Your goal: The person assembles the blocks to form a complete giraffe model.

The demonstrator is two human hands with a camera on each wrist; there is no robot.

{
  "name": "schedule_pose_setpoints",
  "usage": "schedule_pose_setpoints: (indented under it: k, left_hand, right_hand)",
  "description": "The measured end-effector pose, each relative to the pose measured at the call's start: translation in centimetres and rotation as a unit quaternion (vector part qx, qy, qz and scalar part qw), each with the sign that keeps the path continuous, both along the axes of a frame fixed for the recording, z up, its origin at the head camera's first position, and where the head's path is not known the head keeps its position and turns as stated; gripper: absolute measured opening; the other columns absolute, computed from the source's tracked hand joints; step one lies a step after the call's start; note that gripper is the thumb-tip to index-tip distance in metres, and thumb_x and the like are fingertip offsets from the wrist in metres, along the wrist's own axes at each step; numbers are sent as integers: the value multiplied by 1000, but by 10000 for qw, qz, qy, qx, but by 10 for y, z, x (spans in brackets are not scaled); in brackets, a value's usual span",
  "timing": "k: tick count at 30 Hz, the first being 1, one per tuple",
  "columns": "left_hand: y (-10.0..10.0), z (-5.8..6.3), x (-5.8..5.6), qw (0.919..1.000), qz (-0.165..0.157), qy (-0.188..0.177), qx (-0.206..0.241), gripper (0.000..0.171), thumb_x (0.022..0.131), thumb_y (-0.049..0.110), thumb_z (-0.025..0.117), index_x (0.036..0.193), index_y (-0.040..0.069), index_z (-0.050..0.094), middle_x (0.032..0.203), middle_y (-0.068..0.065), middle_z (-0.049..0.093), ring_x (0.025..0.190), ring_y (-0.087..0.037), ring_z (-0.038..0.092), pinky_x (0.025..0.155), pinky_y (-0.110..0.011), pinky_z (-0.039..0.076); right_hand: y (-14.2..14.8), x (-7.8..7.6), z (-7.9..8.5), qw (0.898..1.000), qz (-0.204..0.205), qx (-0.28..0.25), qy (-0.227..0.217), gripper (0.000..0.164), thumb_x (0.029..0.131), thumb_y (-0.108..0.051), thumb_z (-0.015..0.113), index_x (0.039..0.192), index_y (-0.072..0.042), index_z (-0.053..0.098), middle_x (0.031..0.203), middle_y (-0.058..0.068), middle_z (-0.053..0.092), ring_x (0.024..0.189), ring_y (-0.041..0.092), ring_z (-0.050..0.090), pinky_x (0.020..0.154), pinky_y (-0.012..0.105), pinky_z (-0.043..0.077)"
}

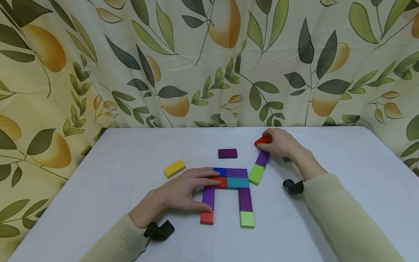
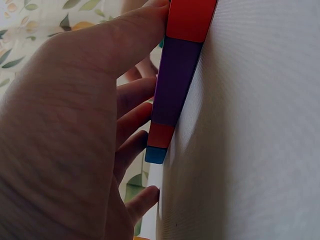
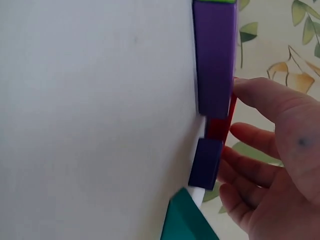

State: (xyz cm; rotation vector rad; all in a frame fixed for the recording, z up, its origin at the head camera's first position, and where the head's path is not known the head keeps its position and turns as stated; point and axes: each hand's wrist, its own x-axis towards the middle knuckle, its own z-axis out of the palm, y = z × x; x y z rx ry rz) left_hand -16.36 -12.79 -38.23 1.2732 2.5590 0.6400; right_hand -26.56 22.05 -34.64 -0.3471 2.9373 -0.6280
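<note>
pinching a red piece [image 1: 262, 140], right hand [image 1: 281, 142] has thumb and fingertips closed round it at the far end of a slanted purple block [image 1: 262, 158]; whether the two touch, can't tell. edge hold probably gives fine control of angle. a lime block [image 1: 256, 174] sits end to end with the purple one, by the layout's upper right corner.

left hand [image 1: 181, 189] wide, fingers spread and fairly straight over a blue block [image 1: 220, 171] and a red block [image 1: 222, 183], thumb by the left leg blocks [image 1: 208, 198]. looks like light steadying, since the blocks just lie flat, nothing visible joining them. teal block [image 1: 237, 183] beside the red one, right leg blocks [image 1: 245, 199] below, both uncovered.

dark blue block [image 3: 206, 163] near the red piece in right wrist view, teal wedge [image 3: 187, 220] beyond it. yellow block [image 1: 174, 168] and loose purple block [image 1: 227, 153] lie apart, seemingly spares kept within reach.
</note>
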Motion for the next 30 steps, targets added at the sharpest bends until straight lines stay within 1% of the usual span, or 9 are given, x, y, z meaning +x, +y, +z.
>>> schedule_pose_setpoints:
  k: [7,11,16,19,23,27,30]
  left_hand:
    - [1,0,0,10000,8,9,4,68,86,52,72,148,28,55,160,14,33,149,-10,20,118,-46,26]
    - [1,0,0,10000,-12,45,41,69,86,52,72,148,28,55,160,13,33,149,-11,20,118,-47,27]
    - [0,-1,-1,9999,-51,96,78,68,86,50,73,147,26,55,159,12,34,149,-10,21,118,-45,26]
    - [0,-2,-1,9999,-72,130,85,69,86,50,74,147,26,56,159,12,35,149,-10,21,118,-44,26]
    - [0,-2,-1,9998,-89,131,104,68,86,50,74,147,26,56,159,12,35,149,-10,21,118,-43,25]
    - [0,-1,-1,9998,-93,111,105,67,87,49,73,147,25,56,160,11,35,149,-10,21,119,-43,25]
    - [1,-1,0,9999,-87,112,94,67,87,49,73,147,26,56,160,11,35,149,-10,21,119,-43,25]
  right_hand:
    - [16,4,2,9998,153,-74,-36,51,95,-22,69,131,11,55,121,30,58,108,44,53,93,58,47]
    - [23,7,3,9995,306,-79,-41,48,95,-19,68,131,11,55,123,30,58,112,46,53,98,62,44]
    - [27,10,2,9989,436,-145,-75,46,96,-17,68,130,11,56,126,30,58,117,47,52,102,64,40]
    - [28,12,1,9985,504,-217,-68,47,96,-19,68,131,10,56,126,29,58,118,47,52,103,64,39]
    - [29,14,0,9978,599,-299,6,52,96,-25,69,132,10,56,126,28,59,114,44,52,101,63,42]
    - [28,16,-2,9972,657,-346,67,61,93,-35,74,133,9,57,125,26,58,110,41,52,97,59,45]
    - [26,17,-2,9974,655,-291,41,69,90,-40,76,134,9,56,126,26,57,111,41,51,95,58,46]
